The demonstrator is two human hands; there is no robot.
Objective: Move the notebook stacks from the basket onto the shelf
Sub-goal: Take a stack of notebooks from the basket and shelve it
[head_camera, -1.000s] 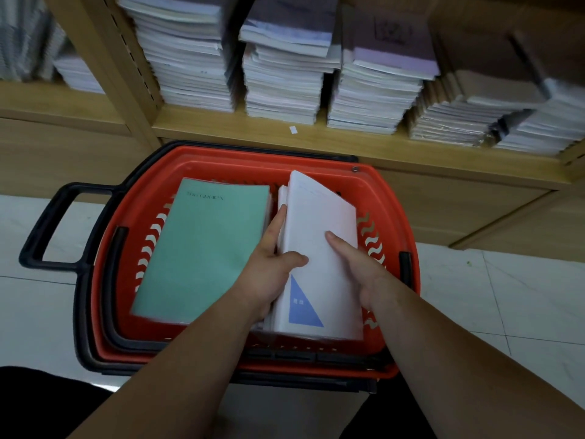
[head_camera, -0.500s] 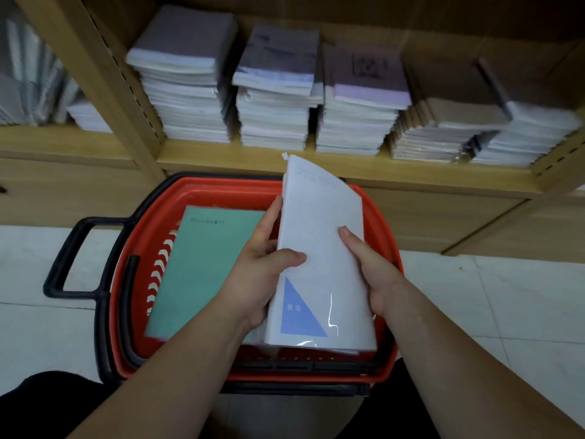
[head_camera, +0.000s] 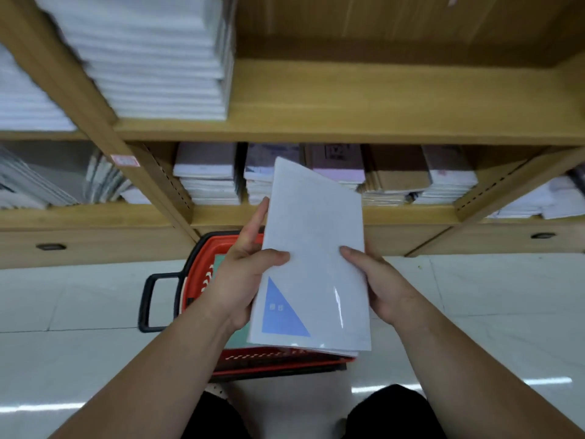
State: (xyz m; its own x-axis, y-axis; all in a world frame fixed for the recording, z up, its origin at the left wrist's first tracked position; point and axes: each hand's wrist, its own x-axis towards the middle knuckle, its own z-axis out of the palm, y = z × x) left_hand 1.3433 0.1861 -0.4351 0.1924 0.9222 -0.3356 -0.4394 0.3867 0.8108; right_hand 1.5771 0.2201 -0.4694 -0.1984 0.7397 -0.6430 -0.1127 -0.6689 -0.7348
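One white notebook stack (head_camera: 313, 264) is out of the red basket (head_camera: 269, 359) and in the air in front of me. Its plastic wrap glints, and a blue triangle sits at its near left corner. My left grip (head_camera: 243, 280) is clamped on the left edge, thumb across the cover and fingers behind. My right grip (head_camera: 383, 286) clasps the right edge the same way. The stack tilts with its far end up toward 12 o'clock. It overlaps the lower shelf (head_camera: 411, 213) in my view but touches no board.

I judge the job about half done: this stack is lifted but not placed. A green notebook stack (head_camera: 238, 339) lies in the basket at 7 o'clock from my grips, mostly hidden by my left forearm. Whether anything lies under it I cannot tell.

The upper shelf board (head_camera: 395, 99) shows bare wood from 12 to 2 o'clock, beside a tall white pile (head_camera: 152, 64) at 11 o'clock, so that looks the likely landing place. The lower shelf is packed side by side with notebook piles. The basket, with its black handle (head_camera: 144, 305) at 9 o'clock, stands on a glossy pale tiled floor (head_camera: 79, 299) just before the wooden unit, whose base carries small dark pulls (head_camera: 50, 247).
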